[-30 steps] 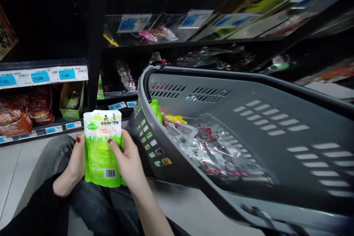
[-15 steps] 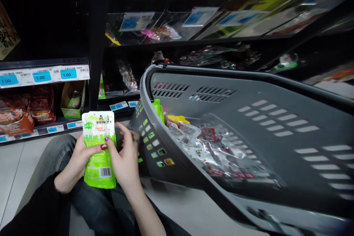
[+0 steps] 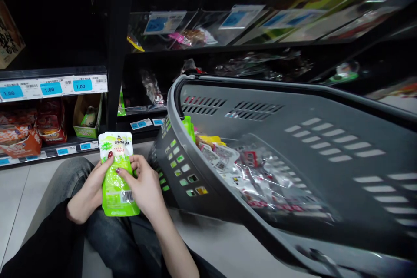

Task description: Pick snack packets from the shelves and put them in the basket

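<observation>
A green and white snack pouch (image 3: 119, 182) is held upright above my lap, its printed side with a barcode facing me. My left hand (image 3: 92, 186) grips its left edge, thumb lying across the front. On the right edge, my right hand (image 3: 145, 180) pinches the pouch with the thumb on the front and the fingers partly behind it. To the right stands a grey shopping basket (image 3: 260, 219), tilted toward me. Inside it lie several clear-wrapped snack packs (image 3: 257, 173), a yellow pack (image 3: 211, 140) and a bright green pack (image 3: 189, 127).
Dark store shelves with price labels (image 3: 52, 88) rise in front. Snack boxes fill the low left shelf: an orange one (image 3: 21, 139), a red one (image 3: 51, 124) and a green one (image 3: 87, 119). Loose packets (image 3: 192, 38) lie on the upper right shelf. My bent knee (image 3: 73, 173) is at left.
My left thumb has moved up the pouch front. My right hand has closed in on the pouch's right edge, its fingers now bent against it. The view has shifted slightly.
</observation>
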### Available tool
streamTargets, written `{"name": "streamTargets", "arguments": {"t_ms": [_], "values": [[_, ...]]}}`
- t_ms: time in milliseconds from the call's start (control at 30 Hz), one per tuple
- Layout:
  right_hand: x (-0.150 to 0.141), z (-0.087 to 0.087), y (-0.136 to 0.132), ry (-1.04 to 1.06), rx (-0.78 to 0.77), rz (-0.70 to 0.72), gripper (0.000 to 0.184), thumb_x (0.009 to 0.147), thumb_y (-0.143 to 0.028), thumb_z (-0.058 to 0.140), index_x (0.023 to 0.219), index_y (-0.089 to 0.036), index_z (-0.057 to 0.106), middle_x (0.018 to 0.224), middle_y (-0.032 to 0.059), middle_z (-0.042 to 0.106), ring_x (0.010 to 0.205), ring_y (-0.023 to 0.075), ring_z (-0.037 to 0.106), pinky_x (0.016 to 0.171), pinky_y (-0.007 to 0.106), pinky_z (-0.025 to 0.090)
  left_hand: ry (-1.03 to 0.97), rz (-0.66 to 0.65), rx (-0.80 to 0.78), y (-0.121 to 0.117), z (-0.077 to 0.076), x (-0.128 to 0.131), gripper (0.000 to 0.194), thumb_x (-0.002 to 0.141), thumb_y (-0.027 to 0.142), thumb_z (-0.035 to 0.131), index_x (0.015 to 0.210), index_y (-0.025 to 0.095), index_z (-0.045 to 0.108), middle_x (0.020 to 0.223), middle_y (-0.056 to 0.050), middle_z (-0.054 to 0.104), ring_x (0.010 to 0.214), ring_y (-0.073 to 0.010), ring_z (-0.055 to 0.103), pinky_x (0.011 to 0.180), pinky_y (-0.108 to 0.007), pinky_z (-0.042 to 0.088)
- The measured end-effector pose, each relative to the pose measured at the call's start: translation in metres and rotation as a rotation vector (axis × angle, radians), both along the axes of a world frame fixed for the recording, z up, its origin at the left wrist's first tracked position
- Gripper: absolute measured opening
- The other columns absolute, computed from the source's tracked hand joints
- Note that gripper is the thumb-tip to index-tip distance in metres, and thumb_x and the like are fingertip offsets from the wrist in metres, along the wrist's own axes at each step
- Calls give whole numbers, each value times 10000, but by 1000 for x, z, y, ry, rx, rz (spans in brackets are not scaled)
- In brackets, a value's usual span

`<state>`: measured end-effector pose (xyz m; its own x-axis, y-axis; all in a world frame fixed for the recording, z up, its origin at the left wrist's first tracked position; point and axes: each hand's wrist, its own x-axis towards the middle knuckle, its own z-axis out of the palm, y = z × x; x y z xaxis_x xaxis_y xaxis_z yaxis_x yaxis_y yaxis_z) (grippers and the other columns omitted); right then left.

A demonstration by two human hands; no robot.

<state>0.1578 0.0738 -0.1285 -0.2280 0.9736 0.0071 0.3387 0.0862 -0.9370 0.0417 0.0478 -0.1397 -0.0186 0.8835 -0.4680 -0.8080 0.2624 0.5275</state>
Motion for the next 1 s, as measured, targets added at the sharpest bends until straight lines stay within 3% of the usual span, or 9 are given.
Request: {"name": "streamTargets", "arguments": {"t_ms": [167, 267, 367, 467, 600, 767, 867, 1000], "values": [[4, 3, 4, 326, -105, 111, 179, 720, -265, 600, 748, -220, 429, 630, -58, 465, 575, 126, 462, 553, 241, 372, -38, -66, 26, -2, -1, -4, 331, 653, 299, 706, 917, 117, 625, 914, -129, 710, 947, -323, 636, 843, -425, 505], [9, 10, 4, 416, -48, 82, 148, 780, -274, 553, 777, -230, 412, 703, -45, 466, 649, 133, 482, 598, 242, 392, 21, -19, 52, -4, -2, -8, 372, 664, 327, 714, 977, 156, 611, 945, -104, 712, 946, -299, 642, 845, -412, 510], [14, 19, 0, 505, 9, -14, 137, 788, -265, 559, 793, -239, 425, 731, -39, 481, 678, 134, 495, 619, 240, 405, 100, 8, 86, -2, 1, -13, 355, 639, 229, 738, 969, 177, 617, 932, -82, 719, 925, -281, 653, 844, -397, 513], [17, 30, -7, 687, -58, -25, 164, 788, -291, 580, 806, -259, 420, 706, -43, 530, 633, 136, 522, 584, 243, 423, 178, 21, 90, 1, 5, -18, 342, 613, 140, 739, 938, 162, 634, 902, -79, 726, 890, -280, 665, 831, -393, 520], [20, 42, -19, 822, -117, 42, 215, 777, -337, 611, 814, -275, 409, 693, -37, 567, 578, 143, 540, 523, 246, 422, 230, 60, 108, 3, 5, -21, 294, 627, 159, 735, 908, 137, 652, 874, -90, 731, 826, -286, 679, 789, -398, 537], [23, 49, -24, 795, -87, 86, 242, 781, -374, 601, 817, -264, 389, 678, -38, 561, 553, 131, 536, 498, 238, 428, 226, 63, 116, 3, 3, -21, 320, 649, 182, 720, 957, 145, 644, 878, -91, 730, 799, -279, 685, 750, -380, 548], [25, 49, -25, 735, 13, 62, 198, 809, -355, 570, 827, -261, 397, 682, -41, 554, 542, 114, 522, 473, 214, 420, 243, 113, 77, 2, 6, -22, 320, 616, 164, 734, 922, 139, 642, 814, -84, 734, 734, -270, 690, 690, -359, 560], [29, 49, -24, 307, 362, -262, 145, 797, -254, 578, 857, -253, 446, 675, -40, 546, 552, 112, 548, 465, 198, 409, 249, 121, 27, 1, 9, -21, 269, 616, 140, 724, 868, 132, 631, 712, -66, 726, 605, -224, 680, 573, -306, 561]]}}
